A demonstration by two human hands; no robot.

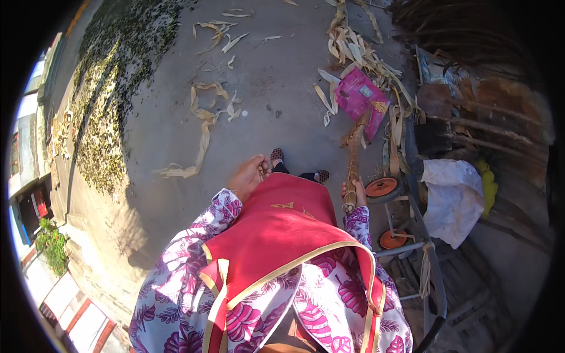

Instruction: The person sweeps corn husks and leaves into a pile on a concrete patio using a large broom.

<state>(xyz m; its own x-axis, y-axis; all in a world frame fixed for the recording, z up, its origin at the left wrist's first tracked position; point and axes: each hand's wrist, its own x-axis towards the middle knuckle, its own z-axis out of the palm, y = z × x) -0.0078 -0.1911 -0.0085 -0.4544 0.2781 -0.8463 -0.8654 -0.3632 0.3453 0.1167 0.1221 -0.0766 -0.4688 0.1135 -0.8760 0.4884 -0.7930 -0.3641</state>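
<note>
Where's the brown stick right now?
In the head view, the brown stick is right of centre, held near its lower end in the person's right hand, just left of the upper orange-centred wheel.

Strong sunlight whitens the ground [115,220] left of the apron [265,229]; ahead of the apron lies soft shade. Far left of it, buildings [26,138] glare, bent by fisheye distortion.
</note>
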